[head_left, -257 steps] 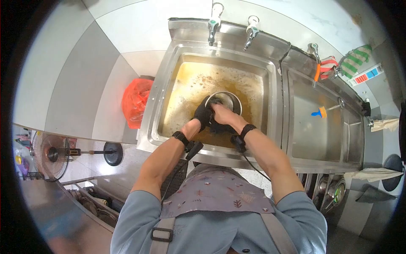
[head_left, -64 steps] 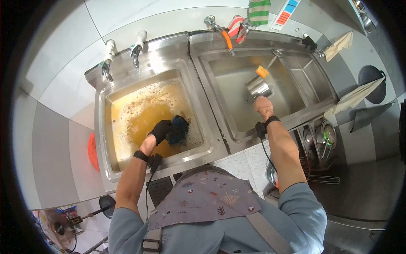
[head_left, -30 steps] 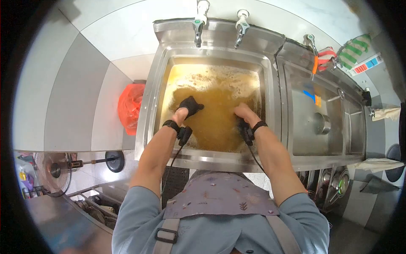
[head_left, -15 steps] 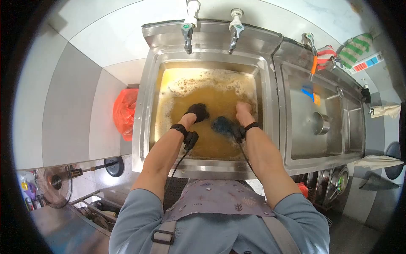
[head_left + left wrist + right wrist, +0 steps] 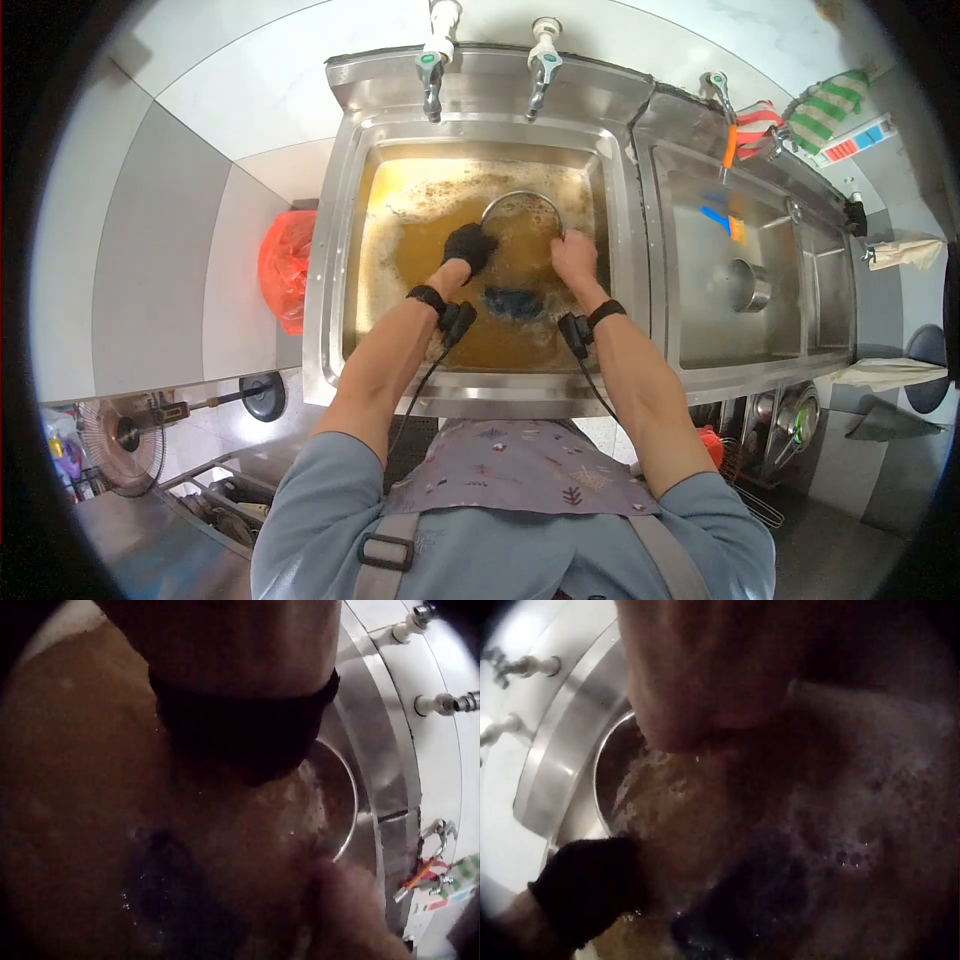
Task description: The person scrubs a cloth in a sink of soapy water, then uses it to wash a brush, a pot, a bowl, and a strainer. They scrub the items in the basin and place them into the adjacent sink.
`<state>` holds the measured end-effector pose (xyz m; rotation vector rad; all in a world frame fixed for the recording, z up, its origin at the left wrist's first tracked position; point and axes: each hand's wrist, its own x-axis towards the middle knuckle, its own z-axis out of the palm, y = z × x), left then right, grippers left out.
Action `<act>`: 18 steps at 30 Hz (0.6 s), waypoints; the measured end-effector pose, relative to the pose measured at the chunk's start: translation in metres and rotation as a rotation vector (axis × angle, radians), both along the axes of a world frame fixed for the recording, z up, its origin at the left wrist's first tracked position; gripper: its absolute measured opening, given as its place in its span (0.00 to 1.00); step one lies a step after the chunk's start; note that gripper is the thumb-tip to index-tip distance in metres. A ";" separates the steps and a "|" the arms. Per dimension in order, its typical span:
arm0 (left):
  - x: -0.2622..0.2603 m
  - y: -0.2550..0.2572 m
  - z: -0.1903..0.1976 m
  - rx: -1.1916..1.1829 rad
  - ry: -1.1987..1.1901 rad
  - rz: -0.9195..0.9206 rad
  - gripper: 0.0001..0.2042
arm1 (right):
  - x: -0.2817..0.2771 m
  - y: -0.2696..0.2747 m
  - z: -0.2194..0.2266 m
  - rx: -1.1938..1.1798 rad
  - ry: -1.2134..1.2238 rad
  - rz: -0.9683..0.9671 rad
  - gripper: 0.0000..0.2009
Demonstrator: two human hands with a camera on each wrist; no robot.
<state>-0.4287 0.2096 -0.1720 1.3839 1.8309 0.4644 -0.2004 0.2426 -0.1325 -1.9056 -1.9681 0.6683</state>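
A round metal vessel's rim [image 5: 522,194] breaks the surface of the murky brown water in the left sink [image 5: 480,382]. On the rim's left side is the left hand [image 5: 468,250] in a black glove, its fingertips hidden by the water. The bare right hand [image 5: 574,258] pinches the rim's right side. A dark blue cloth-like thing [image 5: 513,302] floats between the wrists, touched by neither hand. In the right wrist view the rim [image 5: 597,776] curves from the right hand [image 5: 697,697] to the gloved left hand [image 5: 589,892].
The right sink [image 5: 730,378] holds a metal cup [image 5: 748,286] and a blue and orange brush [image 5: 736,229] in water. Two taps [image 5: 430,85] stand behind the left sink, another with an orange hose [image 5: 730,146] behind the right one. A red bag [image 5: 284,270] hangs at the left.
The metal cup was set down in the right sink and the right hand came back to the left sink. A round rim has since risen between the hands, and the blue thing has come into view.
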 end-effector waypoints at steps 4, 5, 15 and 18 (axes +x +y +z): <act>0.009 -0.023 0.037 0.185 0.273 0.143 0.27 | -0.006 -0.008 0.028 0.175 -0.227 0.232 0.13; 0.008 -0.025 0.042 0.149 0.288 0.137 0.28 | -0.009 -0.010 0.032 0.174 -0.227 0.233 0.13; 0.020 -0.010 0.041 0.206 -0.441 0.360 0.25 | -0.039 -0.046 0.040 0.641 -0.313 0.611 0.12; 0.007 -0.002 0.014 0.575 0.272 -0.070 0.20 | -0.040 -0.060 0.057 0.406 -0.299 0.663 0.15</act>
